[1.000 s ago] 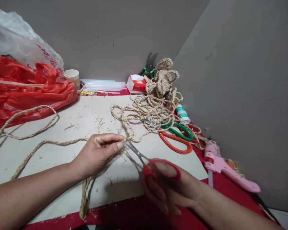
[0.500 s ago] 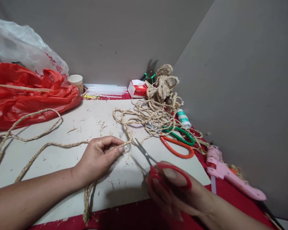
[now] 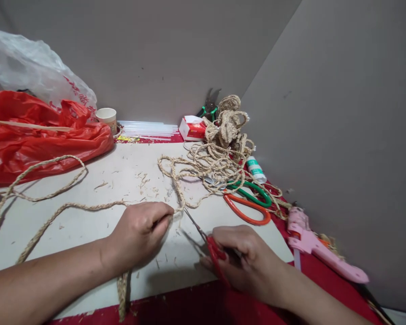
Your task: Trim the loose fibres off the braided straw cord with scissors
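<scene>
White sheet underneath, straw braid strung loosely across it, probably for slack. Our left hand is curled nearly closed on the braid, seemingly steadying it; our right hand is wrapped round the red scissors, tips just beside it. Versus half a second ago, we've rolled the right hand over, so the scissors sit edge-on.

Left hand: bare, the back smooth, the knuckles softly rounded
Left wrist: bare, narrow, a faint crease across it
Left forearm: bare to the edge of view, widening away from the wrist
Right hand: bare, with softly ridged knuckles
Right forearm: bare as far as it shows, smooth on its upper side
</scene>
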`<state>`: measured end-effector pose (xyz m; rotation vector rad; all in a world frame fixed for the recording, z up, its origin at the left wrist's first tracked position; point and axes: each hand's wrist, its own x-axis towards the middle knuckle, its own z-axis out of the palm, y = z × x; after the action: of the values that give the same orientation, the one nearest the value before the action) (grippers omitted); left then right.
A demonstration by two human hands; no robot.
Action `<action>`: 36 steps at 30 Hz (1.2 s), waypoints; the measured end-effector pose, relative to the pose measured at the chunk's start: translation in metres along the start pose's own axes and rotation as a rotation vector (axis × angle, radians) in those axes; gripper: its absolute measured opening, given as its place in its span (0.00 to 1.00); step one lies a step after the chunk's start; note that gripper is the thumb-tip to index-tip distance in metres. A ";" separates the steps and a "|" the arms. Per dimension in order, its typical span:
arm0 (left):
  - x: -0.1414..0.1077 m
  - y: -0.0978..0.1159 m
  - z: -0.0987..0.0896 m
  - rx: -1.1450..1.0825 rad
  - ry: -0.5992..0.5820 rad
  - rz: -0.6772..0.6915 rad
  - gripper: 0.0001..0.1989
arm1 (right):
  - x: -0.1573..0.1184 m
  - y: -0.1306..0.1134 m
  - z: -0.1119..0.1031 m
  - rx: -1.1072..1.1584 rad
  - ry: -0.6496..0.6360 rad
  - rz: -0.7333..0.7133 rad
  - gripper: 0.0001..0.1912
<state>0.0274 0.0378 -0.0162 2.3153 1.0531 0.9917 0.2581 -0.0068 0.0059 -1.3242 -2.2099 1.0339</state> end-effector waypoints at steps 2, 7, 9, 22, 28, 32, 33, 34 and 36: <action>-0.002 -0.001 0.001 0.071 -0.012 0.064 0.06 | -0.001 0.002 -0.004 -0.131 0.030 0.011 0.18; -0.001 0.001 0.001 0.124 -0.013 0.106 0.06 | 0.001 0.002 -0.009 -0.325 0.022 0.063 0.16; -0.001 0.002 0.000 0.144 -0.030 0.125 0.06 | 0.002 0.001 -0.009 -0.373 0.007 0.079 0.15; 0.001 0.002 0.000 0.165 -0.099 0.119 0.08 | 0.003 0.003 -0.008 -0.490 -0.080 0.157 0.12; 0.001 0.003 0.000 0.203 -0.131 0.112 0.07 | 0.002 0.005 -0.009 -0.609 -0.013 0.126 0.14; 0.001 0.002 0.001 0.241 -0.160 0.125 0.07 | 0.000 0.005 -0.009 -0.645 -0.046 0.113 0.13; 0.001 0.001 0.001 0.247 -0.175 0.128 0.07 | 0.000 0.005 -0.009 -0.657 -0.035 0.113 0.13; 0.001 0.001 0.002 0.253 -0.187 0.130 0.08 | 0.000 0.005 -0.009 -0.667 -0.021 0.112 0.14; 0.001 0.000 0.002 0.269 -0.199 0.135 0.08 | 0.000 0.005 -0.009 -0.677 -0.012 0.108 0.13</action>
<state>0.0293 0.0384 -0.0169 2.6687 1.0124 0.6811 0.2671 -0.0020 0.0083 -1.7108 -2.6376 0.3076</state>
